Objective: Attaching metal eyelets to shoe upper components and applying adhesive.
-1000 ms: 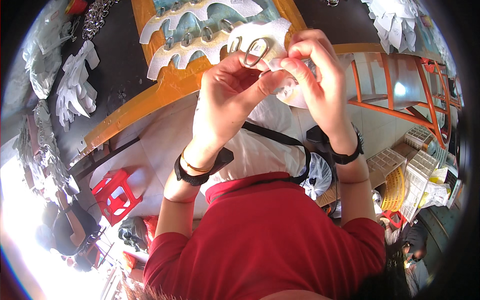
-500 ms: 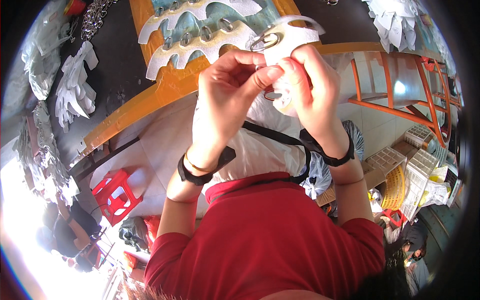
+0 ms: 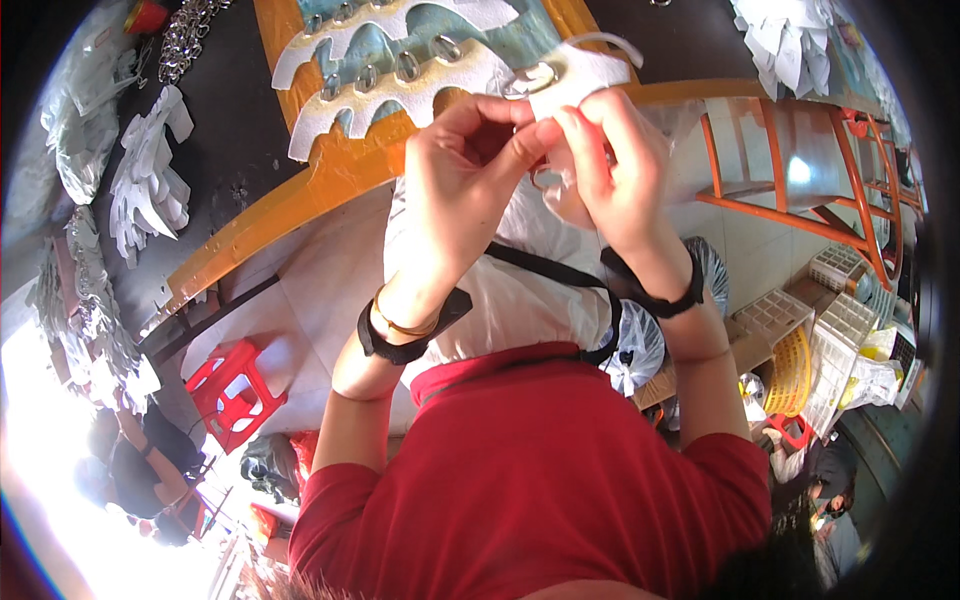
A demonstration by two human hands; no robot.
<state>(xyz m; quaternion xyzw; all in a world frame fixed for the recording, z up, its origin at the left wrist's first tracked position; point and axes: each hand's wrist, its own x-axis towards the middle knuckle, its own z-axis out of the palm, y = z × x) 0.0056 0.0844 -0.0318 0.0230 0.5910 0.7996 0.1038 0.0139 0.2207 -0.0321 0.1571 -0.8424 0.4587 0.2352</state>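
Observation:
Both my hands are raised over the table's near edge, working on one white scalloped strip (image 3: 588,76) with metal rings. My right hand (image 3: 622,165) pinches this strip between thumb and fingers. My left hand (image 3: 455,185) is closed in a pinch against it, its thumb tip close to the right fingers. One oval metal ring (image 3: 529,79) stands out above the fingertips; another ring (image 3: 541,179) shows below them. What lies exactly between the fingertips is hidden. Just beyond my left hand, a similar white strip (image 3: 375,105) with several rings lies on the blue-topped board (image 3: 486,45).
A bundle of metal rings (image 3: 190,40) and stacked white strips (image 3: 150,175) lie on the dark table at left. More strips (image 3: 785,45) are at far right. A red stool (image 3: 235,395) stands lower left, an orange metal rack (image 3: 850,225) at right. Other people sit in both lower corners.
The held strip and its upper ring have tilted slightly, and my fingertips have shifted a little. Both hands keep their pinch.

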